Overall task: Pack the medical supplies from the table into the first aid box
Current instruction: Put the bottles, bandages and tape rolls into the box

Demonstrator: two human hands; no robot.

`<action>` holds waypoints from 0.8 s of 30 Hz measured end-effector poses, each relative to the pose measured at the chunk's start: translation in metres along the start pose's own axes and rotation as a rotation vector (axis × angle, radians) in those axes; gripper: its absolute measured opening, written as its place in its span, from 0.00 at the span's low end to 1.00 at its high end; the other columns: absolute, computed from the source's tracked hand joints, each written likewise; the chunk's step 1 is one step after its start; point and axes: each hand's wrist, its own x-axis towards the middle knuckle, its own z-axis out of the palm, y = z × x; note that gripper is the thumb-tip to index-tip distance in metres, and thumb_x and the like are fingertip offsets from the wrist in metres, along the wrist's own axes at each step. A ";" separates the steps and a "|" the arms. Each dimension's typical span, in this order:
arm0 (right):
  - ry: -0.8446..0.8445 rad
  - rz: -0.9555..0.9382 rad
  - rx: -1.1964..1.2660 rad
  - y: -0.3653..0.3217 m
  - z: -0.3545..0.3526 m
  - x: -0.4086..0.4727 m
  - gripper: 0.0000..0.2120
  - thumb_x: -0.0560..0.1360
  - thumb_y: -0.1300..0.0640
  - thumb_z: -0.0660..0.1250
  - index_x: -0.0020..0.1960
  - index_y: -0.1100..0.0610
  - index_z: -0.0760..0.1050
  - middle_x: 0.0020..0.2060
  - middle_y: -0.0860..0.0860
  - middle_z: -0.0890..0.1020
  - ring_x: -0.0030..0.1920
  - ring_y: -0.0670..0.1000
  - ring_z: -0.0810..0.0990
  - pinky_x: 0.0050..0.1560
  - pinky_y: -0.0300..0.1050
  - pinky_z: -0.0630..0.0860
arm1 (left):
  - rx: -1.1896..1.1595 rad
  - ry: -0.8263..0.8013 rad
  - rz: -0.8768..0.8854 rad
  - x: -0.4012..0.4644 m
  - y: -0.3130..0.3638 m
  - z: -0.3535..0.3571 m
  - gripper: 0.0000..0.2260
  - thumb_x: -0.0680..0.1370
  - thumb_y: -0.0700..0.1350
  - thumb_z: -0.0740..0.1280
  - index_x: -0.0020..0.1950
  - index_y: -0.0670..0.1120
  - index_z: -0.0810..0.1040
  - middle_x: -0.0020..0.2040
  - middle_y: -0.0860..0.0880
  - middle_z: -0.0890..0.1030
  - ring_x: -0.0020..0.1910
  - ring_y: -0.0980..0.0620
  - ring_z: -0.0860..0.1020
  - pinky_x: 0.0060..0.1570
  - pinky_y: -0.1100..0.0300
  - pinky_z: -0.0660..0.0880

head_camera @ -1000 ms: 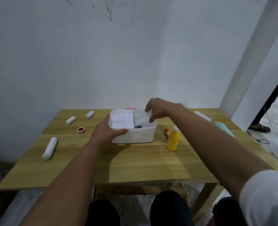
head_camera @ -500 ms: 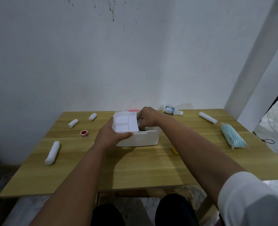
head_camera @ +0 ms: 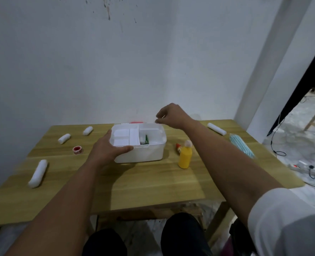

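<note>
The white first aid box [head_camera: 143,154] stands open in the middle of the wooden table [head_camera: 153,182]. A white divided tray [head_camera: 125,138] sits in its left half, and a green and white item [head_camera: 145,139] lies in the right half. My left hand [head_camera: 107,150] grips the tray's left end, with the thumb on its front rim. My right hand [head_camera: 170,115] hovers above the box's far right corner with its fingers loosely curled and nothing visible in them. A yellow bottle [head_camera: 185,157] and a small red-capped tube [head_camera: 178,147] stand right of the box.
Three white gauze rolls [head_camera: 37,173] [head_camera: 64,138] [head_camera: 87,130] and a red tape roll [head_camera: 77,150] lie on the left of the table. On the right are another roll [head_camera: 216,128] and a pack of blue face masks [head_camera: 241,145]. A power strip [head_camera: 308,167] lies on the floor.
My right hand has come up out of the box and now hangs over its far right corner. My left hand still holds the tray's left end.
</note>
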 end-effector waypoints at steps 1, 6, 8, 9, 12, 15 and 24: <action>0.057 0.025 -0.013 0.011 -0.010 -0.002 0.10 0.72 0.55 0.77 0.52 0.57 0.87 0.50 0.51 0.88 0.51 0.48 0.84 0.58 0.48 0.81 | 0.000 -0.002 0.005 -0.001 0.001 0.000 0.37 0.71 0.53 0.80 0.77 0.54 0.68 0.68 0.53 0.76 0.59 0.53 0.72 0.43 0.63 0.70; 0.228 0.311 -0.154 0.094 -0.050 -0.025 0.08 0.74 0.60 0.71 0.50 0.58 0.87 0.49 0.55 0.88 0.53 0.55 0.84 0.55 0.48 0.81 | 0.004 -0.008 0.013 0.000 0.002 0.000 0.36 0.71 0.53 0.80 0.77 0.54 0.69 0.68 0.52 0.77 0.59 0.53 0.72 0.41 0.65 0.69; 0.227 0.440 -0.231 0.130 -0.059 -0.042 0.08 0.74 0.57 0.71 0.49 0.60 0.84 0.46 0.55 0.86 0.51 0.58 0.84 0.49 0.48 0.80 | 0.007 -0.006 0.010 0.000 0.002 -0.001 0.37 0.71 0.53 0.80 0.77 0.54 0.69 0.68 0.52 0.77 0.59 0.54 0.71 0.41 0.65 0.68; 0.206 0.500 -0.275 0.146 -0.061 -0.051 0.08 0.75 0.54 0.71 0.46 0.60 0.80 0.42 0.55 0.83 0.47 0.58 0.83 0.43 0.47 0.77 | 0.011 -0.007 0.008 0.000 0.002 -0.001 0.37 0.71 0.53 0.80 0.77 0.54 0.69 0.69 0.51 0.77 0.60 0.54 0.71 0.41 0.65 0.68; 0.162 0.664 -0.397 0.178 -0.063 -0.080 0.08 0.78 0.56 0.67 0.44 0.58 0.72 0.36 0.52 0.75 0.35 0.52 0.76 0.37 0.47 0.74 | 0.020 -0.009 0.008 0.000 0.003 -0.001 0.37 0.71 0.54 0.80 0.77 0.55 0.69 0.68 0.52 0.77 0.60 0.54 0.72 0.42 0.63 0.69; 0.109 0.796 -0.461 0.198 -0.061 -0.104 0.04 0.77 0.59 0.66 0.51 0.57 0.75 0.44 0.54 0.79 0.43 0.54 0.80 0.48 0.51 0.80 | 0.014 0.003 0.011 -0.001 0.004 -0.001 0.33 0.71 0.54 0.80 0.73 0.59 0.70 0.63 0.56 0.77 0.59 0.54 0.73 0.41 0.66 0.68; 0.205 0.839 -0.461 0.216 -0.056 -0.128 0.18 0.79 0.60 0.65 0.67 0.57 0.71 0.61 0.59 0.77 0.58 0.59 0.79 0.49 0.51 0.75 | 0.008 0.015 -0.012 0.000 0.001 -0.001 0.37 0.69 0.55 0.81 0.75 0.56 0.71 0.61 0.58 0.76 0.60 0.53 0.74 0.42 0.64 0.70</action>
